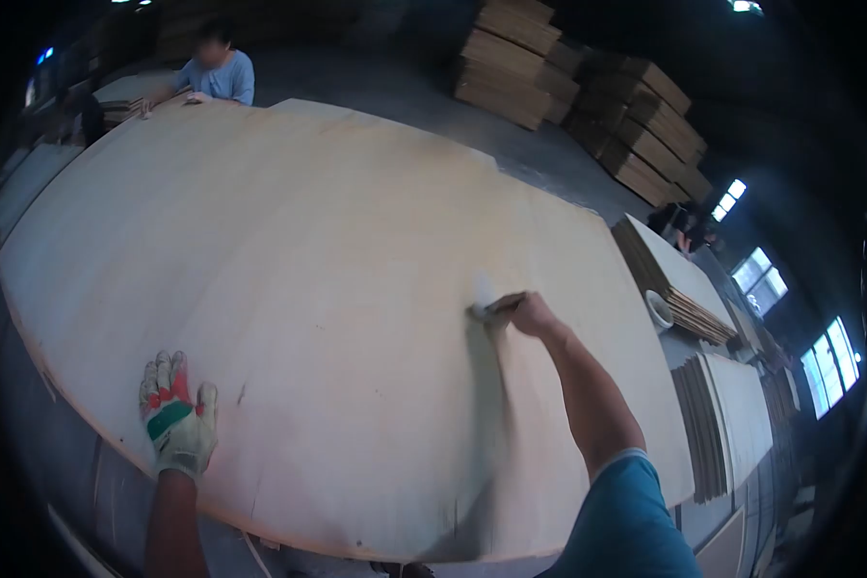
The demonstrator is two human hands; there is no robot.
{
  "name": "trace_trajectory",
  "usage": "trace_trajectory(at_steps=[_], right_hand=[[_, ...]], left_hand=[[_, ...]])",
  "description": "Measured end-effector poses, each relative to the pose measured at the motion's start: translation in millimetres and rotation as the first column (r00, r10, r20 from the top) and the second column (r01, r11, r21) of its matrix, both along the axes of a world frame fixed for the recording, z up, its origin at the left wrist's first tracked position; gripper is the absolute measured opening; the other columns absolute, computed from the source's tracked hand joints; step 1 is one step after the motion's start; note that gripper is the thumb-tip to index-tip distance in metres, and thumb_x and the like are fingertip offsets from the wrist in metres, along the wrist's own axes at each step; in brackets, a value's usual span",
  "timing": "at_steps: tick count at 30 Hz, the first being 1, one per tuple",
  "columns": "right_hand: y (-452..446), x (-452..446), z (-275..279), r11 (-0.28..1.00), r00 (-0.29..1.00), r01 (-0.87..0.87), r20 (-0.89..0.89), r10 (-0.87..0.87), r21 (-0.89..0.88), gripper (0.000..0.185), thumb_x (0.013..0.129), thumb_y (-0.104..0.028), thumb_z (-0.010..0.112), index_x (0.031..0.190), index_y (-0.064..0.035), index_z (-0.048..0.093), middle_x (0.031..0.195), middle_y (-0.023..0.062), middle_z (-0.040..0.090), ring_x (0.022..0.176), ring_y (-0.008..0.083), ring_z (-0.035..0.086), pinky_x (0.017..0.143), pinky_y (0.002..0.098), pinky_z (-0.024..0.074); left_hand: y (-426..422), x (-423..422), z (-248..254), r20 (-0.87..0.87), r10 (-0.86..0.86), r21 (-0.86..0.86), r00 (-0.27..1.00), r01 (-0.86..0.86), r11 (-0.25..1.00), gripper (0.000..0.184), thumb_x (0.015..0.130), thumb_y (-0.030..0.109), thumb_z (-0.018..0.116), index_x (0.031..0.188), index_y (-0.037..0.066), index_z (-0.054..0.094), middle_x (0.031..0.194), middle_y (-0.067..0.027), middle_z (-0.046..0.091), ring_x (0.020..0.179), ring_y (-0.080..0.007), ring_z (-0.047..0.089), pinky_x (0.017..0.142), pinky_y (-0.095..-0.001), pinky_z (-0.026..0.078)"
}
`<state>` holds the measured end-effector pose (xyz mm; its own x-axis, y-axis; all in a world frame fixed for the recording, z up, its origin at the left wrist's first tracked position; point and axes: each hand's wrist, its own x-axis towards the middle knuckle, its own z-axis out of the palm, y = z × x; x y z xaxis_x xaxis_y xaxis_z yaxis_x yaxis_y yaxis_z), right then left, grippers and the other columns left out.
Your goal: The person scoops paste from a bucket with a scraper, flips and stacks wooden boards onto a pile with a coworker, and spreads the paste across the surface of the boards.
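My right hand [530,314] grips a small, blurry tool [497,306]. It sticks out left from my fingers, over the big wood sheet [356,260]. My gloved left hand [176,416] lies flat, fingers straight, well apart from the tool.

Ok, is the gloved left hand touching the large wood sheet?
Touching: the head view shows the gloved left hand lying palm down on the wood sheet, no gap visible.

Large sheet [356,260]: pale wood, matt, mostly smooth, small dark flaws | left-hand glove [176,429]: matt cloth | sleeve [631,515]: matt cloth | stacked boards [682,265]: wood, rough layered edges | held tool [503,305]: blurred, material unclear
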<state>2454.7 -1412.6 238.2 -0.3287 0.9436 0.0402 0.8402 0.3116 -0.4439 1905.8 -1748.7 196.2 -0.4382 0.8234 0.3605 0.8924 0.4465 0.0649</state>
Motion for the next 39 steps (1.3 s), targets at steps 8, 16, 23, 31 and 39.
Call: trace_trajectory(at_steps=[8,16,23,31,39], right_hand=[[-418.7,-23.3,25.8,0.984,0.986,-0.163,-0.014,0.164,0.074,0.026,0.088,-0.010,0.073,0.114,-0.0115,0.077,0.103,0.0124,0.075,0.098,0.0325,0.070,0.088,0.0421,0.0573],[-492.3,-183.0,112.4,0.925,0.895,0.324,-0.251,-0.368,-0.199,0.020,0.097,-0.014,0.063,0.107,-0.0063,0.079,0.082,0.0143,0.074,0.073,0.0180,0.072,0.073,0.0334,0.0577],[-362.4,-205.8,-9.6,0.948,0.970,0.206,0.078,-0.231,0.243,0.023,0.088,-0.013,0.064,0.106,-0.0019,0.073,0.094,0.0165,0.073,0.080,0.0317,0.071,0.077,0.0422,0.0570],[-499.0,-250.6,38.0,0.996,0.996,-0.002,0.091,-0.006,0.088,0.028,0.088,-0.011,0.071,0.116,-0.0105,0.074,0.097,0.0135,0.072,0.092,0.0340,0.070,0.085,0.0419,0.0575],[-366.1,-434.5,-3.9,0.859,0.860,0.507,0.030,-0.510,0.068,0.014,0.089,-0.008,0.066,0.100,-0.0002,0.072,0.109,0.0187,0.072,0.094,0.0374,0.071,0.083,0.0420,0.0588]], left_hand=[[-7.3,-7.2,6.8,0.029,-0.001,-0.024,1.000,0.002,1.000,0.066,0.102,0.045,0.050,0.154,0.004,0.044,0.160,-0.0226,0.041,0.150,-0.0406,0.035,0.123,-0.0522,0.024],[-41.5,-38.8,10.9,0.085,-0.154,-0.018,0.984,0.156,0.988,0.072,0.101,0.051,0.048,0.152,0.001,0.045,0.160,-0.0273,0.040,0.151,-0.0435,0.032,0.124,-0.0554,0.019],[-42.3,-51.5,-0.7,0.089,-0.333,0.075,0.939,0.327,0.942,0.068,0.099,0.047,0.056,0.149,0.002,0.049,0.156,-0.0257,0.044,0.148,-0.0426,0.035,0.123,-0.0536,0.022],[-24.1,-373.8,-54.5,0.258,-0.214,0.253,0.942,0.148,0.956,0.048,0.097,0.025,0.065,0.142,0.010,0.059,0.140,-0.0206,0.059,0.120,-0.0406,0.061,0.099,-0.0481,0.052],[-41.1,-435.5,22.4,0.084,0.075,-0.149,0.994,-0.062,0.987,0.064,0.104,0.048,0.049,0.155,0.009,0.044,0.166,-0.0170,0.034,0.153,-0.0365,0.030,0.124,-0.0477,0.026]])
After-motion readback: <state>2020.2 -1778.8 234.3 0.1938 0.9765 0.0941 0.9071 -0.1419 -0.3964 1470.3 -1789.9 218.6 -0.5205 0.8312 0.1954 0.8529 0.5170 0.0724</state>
